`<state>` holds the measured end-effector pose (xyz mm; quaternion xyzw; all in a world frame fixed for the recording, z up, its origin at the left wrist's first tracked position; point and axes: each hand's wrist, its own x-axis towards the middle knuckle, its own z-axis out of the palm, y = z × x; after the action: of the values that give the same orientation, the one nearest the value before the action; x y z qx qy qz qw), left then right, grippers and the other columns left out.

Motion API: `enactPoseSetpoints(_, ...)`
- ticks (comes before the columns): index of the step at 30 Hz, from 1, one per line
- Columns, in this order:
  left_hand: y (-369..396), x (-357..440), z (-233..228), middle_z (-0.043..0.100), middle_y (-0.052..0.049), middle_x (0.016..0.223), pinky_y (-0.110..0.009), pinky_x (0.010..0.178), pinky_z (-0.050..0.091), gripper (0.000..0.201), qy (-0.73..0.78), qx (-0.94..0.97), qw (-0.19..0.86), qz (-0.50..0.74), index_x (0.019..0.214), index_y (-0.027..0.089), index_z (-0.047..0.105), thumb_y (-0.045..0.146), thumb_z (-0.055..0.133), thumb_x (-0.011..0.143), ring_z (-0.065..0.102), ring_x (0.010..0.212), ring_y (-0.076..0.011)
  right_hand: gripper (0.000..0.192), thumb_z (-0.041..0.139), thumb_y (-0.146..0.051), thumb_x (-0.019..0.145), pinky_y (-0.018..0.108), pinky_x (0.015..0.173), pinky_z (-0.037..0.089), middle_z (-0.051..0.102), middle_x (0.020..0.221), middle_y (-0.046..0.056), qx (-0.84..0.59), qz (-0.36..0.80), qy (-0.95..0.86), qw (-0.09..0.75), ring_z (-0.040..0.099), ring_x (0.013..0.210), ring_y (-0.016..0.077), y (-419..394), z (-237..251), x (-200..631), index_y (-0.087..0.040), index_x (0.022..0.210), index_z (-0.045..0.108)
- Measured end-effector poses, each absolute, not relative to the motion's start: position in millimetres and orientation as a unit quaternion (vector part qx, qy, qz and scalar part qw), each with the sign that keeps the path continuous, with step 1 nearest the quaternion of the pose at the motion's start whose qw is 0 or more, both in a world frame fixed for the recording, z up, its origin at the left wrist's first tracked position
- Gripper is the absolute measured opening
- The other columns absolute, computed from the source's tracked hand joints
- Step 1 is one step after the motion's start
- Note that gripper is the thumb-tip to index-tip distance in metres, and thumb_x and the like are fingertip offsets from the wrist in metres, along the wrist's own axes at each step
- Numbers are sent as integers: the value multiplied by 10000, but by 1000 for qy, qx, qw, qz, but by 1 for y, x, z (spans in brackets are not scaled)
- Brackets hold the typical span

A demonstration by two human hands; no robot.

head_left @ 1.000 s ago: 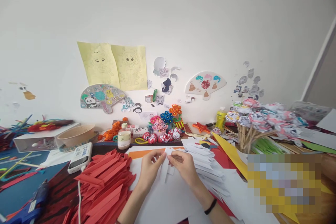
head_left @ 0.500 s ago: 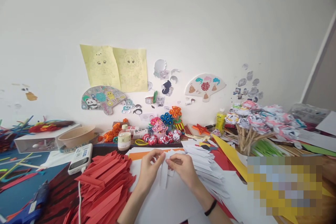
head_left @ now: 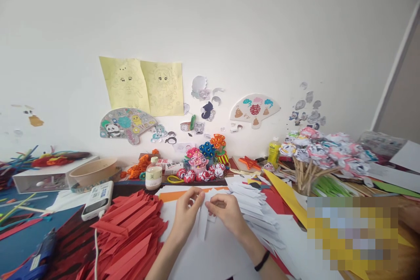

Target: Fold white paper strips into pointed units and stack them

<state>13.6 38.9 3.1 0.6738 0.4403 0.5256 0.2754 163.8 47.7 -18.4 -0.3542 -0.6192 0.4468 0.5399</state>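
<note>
Both hands meet over a long white folded paper strip [head_left: 203,223] — the left hand [head_left: 186,214] pinches its upper edge, the right hand [head_left: 226,212] grips the same end, fingers curled. Just left of the left hand lies a heap of red pointed paper strips [head_left: 131,232]; right of the right hand, a stack of white pointed paper strips [head_left: 259,210].

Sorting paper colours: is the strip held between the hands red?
No, the strip pinched by left hand and right hand is white.
</note>
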Motion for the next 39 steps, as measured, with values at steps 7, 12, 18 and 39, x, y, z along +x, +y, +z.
enactPoseSetpoints(7,37,16,4,628,-11,692,-225,594,377,305,421,706,268,502,755,164,605,420,484,869,532,645,-146,290,699,-418,727,247,533,450,606,558,20,-343,449,-606,560,573,522,146,48,-17,167,-134,679,663)
enactPoseSetpoints(12,35,17,4,612,-12,662,-223,587,376,336,429,702,256,507,723,163,594,440,474,869,513,619,-143,317,711,-443,706,240,509,437,601,549,17,-342,456,-593,569,555,503,137,49,-17,168,-130,677,668)
enactPoseSetpoints(18,36,19,0,568,5,611,-212,567,361,355,432,711,252,495,672,157,579,439,482,864,472,585,-127,376,711,-499,680,248,504,430,599,568,21,-350,444,-568,598,538,504,137,51,-18,169,-126,681,668)
enactPoseSetpoints(39,41,21,-6,446,35,532,-206,507,271,397,472,711,280,440,619,152,548,492,501,819,373,520,-105,263,730,-386,672,246,505,381,579,553,14,-399,420,-481,658,489,517,126,51,-7,178,-137,634,652)
